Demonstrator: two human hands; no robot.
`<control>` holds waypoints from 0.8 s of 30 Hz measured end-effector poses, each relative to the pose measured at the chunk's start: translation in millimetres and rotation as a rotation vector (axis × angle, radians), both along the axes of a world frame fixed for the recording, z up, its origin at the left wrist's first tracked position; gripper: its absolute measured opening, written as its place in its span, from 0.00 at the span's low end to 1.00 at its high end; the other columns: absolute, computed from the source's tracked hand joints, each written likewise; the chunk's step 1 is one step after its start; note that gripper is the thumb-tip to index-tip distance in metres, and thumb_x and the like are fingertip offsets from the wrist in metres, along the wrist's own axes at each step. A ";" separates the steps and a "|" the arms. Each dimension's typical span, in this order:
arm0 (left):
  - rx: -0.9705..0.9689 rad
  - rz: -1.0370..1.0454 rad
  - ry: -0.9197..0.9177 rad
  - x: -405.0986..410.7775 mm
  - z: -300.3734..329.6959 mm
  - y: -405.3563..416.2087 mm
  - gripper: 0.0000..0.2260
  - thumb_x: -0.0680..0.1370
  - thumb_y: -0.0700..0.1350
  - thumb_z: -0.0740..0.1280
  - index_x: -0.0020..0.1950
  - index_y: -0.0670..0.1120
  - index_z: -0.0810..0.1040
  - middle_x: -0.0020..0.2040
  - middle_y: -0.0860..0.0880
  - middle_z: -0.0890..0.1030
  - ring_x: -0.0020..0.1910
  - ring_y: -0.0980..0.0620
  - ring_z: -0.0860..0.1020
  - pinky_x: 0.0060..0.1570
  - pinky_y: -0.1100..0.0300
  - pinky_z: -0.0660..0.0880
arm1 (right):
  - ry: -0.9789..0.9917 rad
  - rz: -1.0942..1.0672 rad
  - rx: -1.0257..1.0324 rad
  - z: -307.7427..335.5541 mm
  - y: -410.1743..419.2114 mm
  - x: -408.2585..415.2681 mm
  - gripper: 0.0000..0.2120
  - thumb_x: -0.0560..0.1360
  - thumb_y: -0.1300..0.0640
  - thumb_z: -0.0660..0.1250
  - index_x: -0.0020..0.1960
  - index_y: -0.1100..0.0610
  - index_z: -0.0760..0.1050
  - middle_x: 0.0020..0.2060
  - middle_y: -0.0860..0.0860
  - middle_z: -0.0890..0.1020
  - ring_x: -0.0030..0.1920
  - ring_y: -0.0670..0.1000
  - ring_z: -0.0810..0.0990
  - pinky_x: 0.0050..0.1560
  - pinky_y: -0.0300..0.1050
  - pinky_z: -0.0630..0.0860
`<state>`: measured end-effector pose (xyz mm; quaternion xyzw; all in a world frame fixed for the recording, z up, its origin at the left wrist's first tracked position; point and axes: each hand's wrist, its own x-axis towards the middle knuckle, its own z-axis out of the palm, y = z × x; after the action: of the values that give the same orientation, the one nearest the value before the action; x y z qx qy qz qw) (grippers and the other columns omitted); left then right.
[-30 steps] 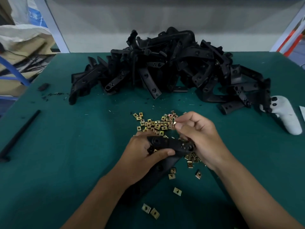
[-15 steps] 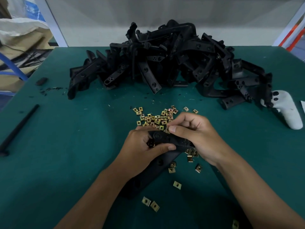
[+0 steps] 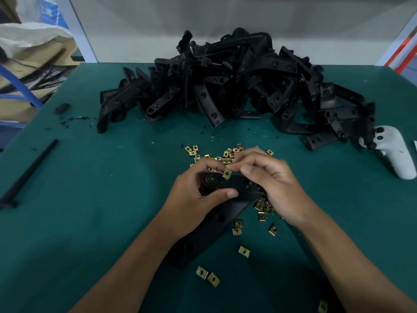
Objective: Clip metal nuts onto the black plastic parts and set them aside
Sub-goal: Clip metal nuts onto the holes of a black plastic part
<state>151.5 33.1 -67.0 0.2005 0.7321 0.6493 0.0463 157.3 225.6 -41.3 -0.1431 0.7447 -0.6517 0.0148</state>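
Observation:
My left hand point(image 3: 194, 195) grips the upper end of a long black plastic part point(image 3: 216, 220) that slants down toward me across the green table. My right hand point(image 3: 270, 181) pinches a small brass-coloured metal nut point(image 3: 227, 174) between thumb and forefinger, held at the top edge of that part. A loose heap of metal nuts point(image 3: 225, 153) lies just beyond my hands, and more nuts point(image 3: 264, 208) are scattered to the right of the part. A few single nuts point(image 3: 207, 275) lie nearer to me. A big pile of black plastic parts point(image 3: 237, 86) fills the back of the table.
A white handheld controller point(image 3: 394, 152) lies at the right edge beside the pile. A thin black rod point(image 3: 29, 172) lies along the left side of the green table point(image 3: 90, 199), with a small black block point(image 3: 61, 108) and black crumbs further back. Bags and boxes stand off the table's left.
My right hand has brought a nut from the heap to the top edge of the held part. The view has shifted slightly; my left hand keeps its grip.

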 end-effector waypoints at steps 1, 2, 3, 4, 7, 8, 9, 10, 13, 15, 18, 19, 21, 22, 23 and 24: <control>0.011 -0.004 -0.005 -0.1 -0.1 -0.2 0.15 0.69 0.56 0.77 0.52 0.55 0.78 0.43 0.50 0.82 0.43 0.47 0.80 0.45 0.56 0.76 | 0.011 0.000 0.017 -0.3 0.4 0.1 0.09 0.77 0.48 0.65 0.48 0.42 0.85 0.51 0.43 0.80 0.59 0.45 0.78 0.58 0.32 0.70; 0.013 -0.008 -0.009 -0.3 -0.3 -0.2 0.15 0.69 0.55 0.77 0.52 0.54 0.79 0.44 0.49 0.83 0.45 0.45 0.80 0.46 0.54 0.77 | 0.019 0.002 0.029 -0.1 0.6 0.1 0.09 0.77 0.48 0.65 0.47 0.42 0.85 0.51 0.44 0.80 0.59 0.45 0.78 0.58 0.32 0.70; 0.008 -0.013 -0.013 -0.3 -0.1 0.0 0.15 0.69 0.55 0.77 0.51 0.54 0.79 0.44 0.50 0.83 0.45 0.45 0.81 0.47 0.53 0.77 | 0.023 0.005 0.035 0.3 0.8 0.2 0.09 0.77 0.48 0.65 0.47 0.43 0.85 0.51 0.44 0.80 0.58 0.45 0.79 0.57 0.32 0.71; 0.002 -0.018 -0.013 -0.3 0.1 0.1 0.14 0.69 0.55 0.77 0.51 0.54 0.79 0.44 0.51 0.83 0.44 0.47 0.81 0.46 0.56 0.76 | 0.024 0.008 0.036 0.5 1.1 0.1 0.09 0.77 0.49 0.65 0.47 0.44 0.85 0.50 0.45 0.80 0.57 0.45 0.79 0.57 0.32 0.71; -0.023 -0.031 0.002 0.1 2.0 0.2 0.13 0.69 0.55 0.77 0.50 0.57 0.79 0.43 0.55 0.83 0.43 0.56 0.81 0.45 0.65 0.75 | 0.042 0.002 0.052 0.0 2.6 -0.1 0.09 0.77 0.49 0.67 0.46 0.51 0.84 0.48 0.45 0.80 0.54 0.44 0.80 0.55 0.33 0.72; -0.029 -0.024 0.008 0.0 1.5 0.2 0.14 0.69 0.56 0.77 0.51 0.57 0.78 0.44 0.55 0.83 0.43 0.55 0.81 0.45 0.63 0.76 | 0.048 -0.008 0.066 -0.6 2.6 -0.3 0.09 0.77 0.49 0.67 0.46 0.51 0.84 0.48 0.44 0.80 0.53 0.45 0.80 0.54 0.33 0.73; -0.030 -0.014 0.009 0.1 1.3 0.4 0.15 0.69 0.56 0.77 0.52 0.58 0.78 0.45 0.53 0.84 0.45 0.53 0.82 0.46 0.60 0.78 | 0.053 -0.022 0.081 -1.6 2.4 -0.7 0.08 0.77 0.49 0.68 0.45 0.51 0.84 0.48 0.45 0.81 0.52 0.45 0.80 0.53 0.34 0.73; -0.029 -0.004 0.007 0.4 1.1 0.7 0.17 0.69 0.56 0.77 0.54 0.59 0.77 0.47 0.52 0.84 0.47 0.50 0.83 0.48 0.56 0.79 | 0.056 -0.040 0.096 -3.1 1.9 -1.2 0.07 0.77 0.49 0.70 0.45 0.51 0.83 0.47 0.45 0.81 0.51 0.46 0.80 0.53 0.34 0.74; 0.000 0.009 0.013 1.2 2.1 1.5 0.19 0.70 0.55 0.78 0.59 0.60 0.77 0.50 0.53 0.85 0.50 0.52 0.84 0.52 0.57 0.80 | -0.003 -0.074 0.064 -8.9 -1.6 -1.0 0.04 0.78 0.51 0.72 0.46 0.50 0.83 0.40 0.46 0.82 0.43 0.44 0.80 0.46 0.34 0.75; 0.005 0.025 0.028 0.8 2.1 0.6 0.19 0.70 0.54 0.79 0.59 0.60 0.79 0.51 0.57 0.85 0.52 0.56 0.84 0.53 0.63 0.78 | -0.065 -0.086 0.001 -11.7 -3.9 -0.1 0.04 0.77 0.50 0.71 0.47 0.47 0.84 0.36 0.43 0.82 0.39 0.42 0.79 0.41 0.33 0.75; -0.001 0.065 0.052 -1.2 0.5 -0.2 0.18 0.69 0.53 0.79 0.57 0.58 0.81 0.52 0.57 0.85 0.52 0.57 0.83 0.54 0.65 0.77 | -0.095 -0.088 -0.046 -13.4 -5.1 0.1 0.03 0.77 0.50 0.72 0.47 0.46 0.85 0.38 0.43 0.85 0.42 0.40 0.82 0.43 0.32 0.76; -0.002 0.074 0.061 -1.4 -0.3 0.0 0.17 0.70 0.52 0.79 0.56 0.58 0.81 0.52 0.57 0.85 0.52 0.57 0.83 0.54 0.65 0.77 | -0.097 -0.086 -0.057 -13.0 -5.7 0.1 0.03 0.76 0.49 0.72 0.47 0.46 0.84 0.39 0.44 0.86 0.42 0.40 0.83 0.43 0.32 0.77; 0.005 0.086 0.071 -1.8 -1.5 0.2 0.16 0.70 0.50 0.80 0.55 0.57 0.80 0.51 0.56 0.85 0.51 0.56 0.83 0.52 0.63 0.78 | -0.087 -0.101 -0.072 -12.6 -5.7 -0.7 0.04 0.74 0.48 0.73 0.45 0.46 0.84 0.39 0.44 0.85 0.42 0.40 0.83 0.43 0.32 0.76; 0.007 0.086 0.074 -2.1 -2.2 -0.2 0.16 0.70 0.49 0.79 0.55 0.57 0.80 0.50 0.56 0.85 0.50 0.56 0.83 0.51 0.64 0.78 | -0.078 -0.111 -0.082 -12.8 -5.2 -1.4 0.04 0.73 0.48 0.73 0.45 0.47 0.83 0.39 0.44 0.85 0.41 0.40 0.82 0.43 0.31 0.76; 0.009 0.082 0.072 -2.4 -2.8 -0.5 0.16 0.70 0.49 0.79 0.54 0.56 0.80 0.50 0.56 0.85 0.49 0.57 0.83 0.50 0.65 0.78 | -0.071 -0.114 -0.093 -12.8 -4.3 -2.2 0.03 0.73 0.49 0.73 0.45 0.46 0.83 0.39 0.43 0.85 0.41 0.40 0.82 0.43 0.30 0.75; 0.018 0.076 0.063 -2.9 -3.1 -0.8 0.15 0.70 0.48 0.80 0.54 0.56 0.79 0.49 0.56 0.85 0.48 0.57 0.83 0.48 0.67 0.78 | -0.063 -0.105 -0.098 -13.1 -3.6 -2.9 0.02 0.74 0.50 0.74 0.46 0.46 0.83 0.39 0.43 0.85 0.42 0.39 0.82 0.44 0.30 0.75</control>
<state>148.6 32.3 -70.1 0.1933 0.7344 0.6506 -0.0031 154.5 222.0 -54.4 -0.0838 0.7174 -0.6916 -0.0028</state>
